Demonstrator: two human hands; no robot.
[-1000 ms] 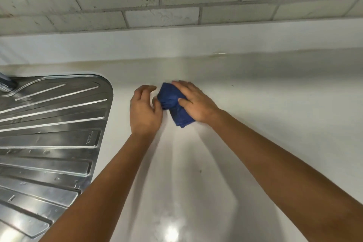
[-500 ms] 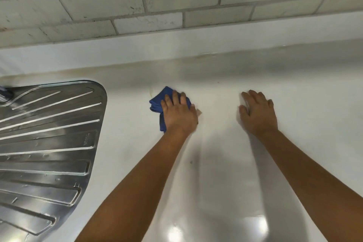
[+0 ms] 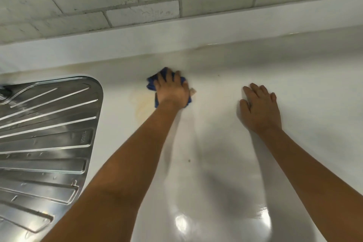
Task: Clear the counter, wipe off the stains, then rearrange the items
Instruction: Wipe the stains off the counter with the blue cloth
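Now left hand [image 3: 172,92] pressing blue cloth [image 3: 151,82] on counter [image 3: 216,143] (beside yellowish stain [image 3: 142,102]), right hand [image 3: 259,108] flat, fingers straight.

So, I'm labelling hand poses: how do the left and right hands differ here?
The left hand presses a crumpled blue cloth near the yellowish stain; the right hand holds nothing, lying flat on the white counter. The left sits nearer the steel drainboard. Both rest palm-down.

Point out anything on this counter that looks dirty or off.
A yellowish stain marks the white counter between the drainboard and the blue cloth under the left hand. Small dark specks dot the surface nearer the camera.
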